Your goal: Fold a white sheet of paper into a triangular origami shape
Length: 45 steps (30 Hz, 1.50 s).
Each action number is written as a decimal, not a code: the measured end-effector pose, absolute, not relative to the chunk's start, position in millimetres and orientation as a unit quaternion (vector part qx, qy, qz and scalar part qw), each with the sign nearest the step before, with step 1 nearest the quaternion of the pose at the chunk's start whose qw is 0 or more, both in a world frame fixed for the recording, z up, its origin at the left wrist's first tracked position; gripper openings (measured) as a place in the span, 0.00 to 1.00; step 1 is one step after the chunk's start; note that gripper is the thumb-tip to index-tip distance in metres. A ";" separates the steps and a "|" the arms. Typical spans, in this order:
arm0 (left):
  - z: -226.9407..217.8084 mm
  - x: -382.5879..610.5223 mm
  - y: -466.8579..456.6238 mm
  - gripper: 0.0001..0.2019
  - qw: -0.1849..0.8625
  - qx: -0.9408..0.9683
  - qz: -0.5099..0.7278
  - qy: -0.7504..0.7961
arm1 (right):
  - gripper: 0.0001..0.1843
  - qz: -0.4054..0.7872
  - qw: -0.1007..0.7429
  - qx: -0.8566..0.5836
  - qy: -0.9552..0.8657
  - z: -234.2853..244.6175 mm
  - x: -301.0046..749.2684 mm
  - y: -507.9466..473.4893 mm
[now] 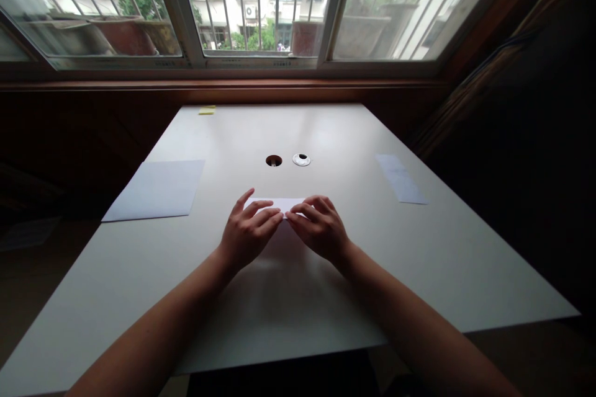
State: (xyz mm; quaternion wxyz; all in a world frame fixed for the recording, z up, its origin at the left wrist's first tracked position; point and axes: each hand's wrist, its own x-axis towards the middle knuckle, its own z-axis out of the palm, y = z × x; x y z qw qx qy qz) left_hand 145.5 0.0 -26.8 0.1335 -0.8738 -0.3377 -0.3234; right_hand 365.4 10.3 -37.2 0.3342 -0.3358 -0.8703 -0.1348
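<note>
Between my two hands, in the middle of the white table [410, 273], is a narrow piece of white paper [285, 204]. My left hand [250, 226] pinches its near edge between thumb and fingertips, with one finger raised off it. From the other side my right hand [321, 223] pinches the same edge, its fingers curled over the paper. The tips of both hands nearly meet at the middle of that edge. Parts of the paper's left and right ends are hidden under my fingers.
A stack or sheet of white paper [156, 192] lies at the left edge. To the right lies a narrow paper strip [401, 180]. Beyond my hands are a round hole [274, 161] and a cable cover [301, 160]. Yellow slips [207, 110] lie at the far left, below the window [261, 12].
</note>
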 end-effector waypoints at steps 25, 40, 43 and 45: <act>-22.8 99.6 22.1 0.10 0.150 -0.860 -0.352 -0.337 | 0.11 -0.128 0.366 -0.371 -0.844 -34.0 397.0 24.1; -21.3 101.2 18.4 0.15 0.147 -0.841 -0.381 -0.354 | 0.08 -0.140 0.343 -0.390 -0.843 -34.2 393.2 26.1; -22.4 118.5 11.9 0.16 0.132 -0.867 -0.343 -0.336 | 0.08 -0.134 0.335 -0.375 -0.854 -32.6 381.2 20.8; -24.2 127.0 9.4 0.14 0.132 -0.877 -0.325 -0.327 | 0.08 -0.131 0.328 -0.365 -0.862 -32.3 374.4 17.1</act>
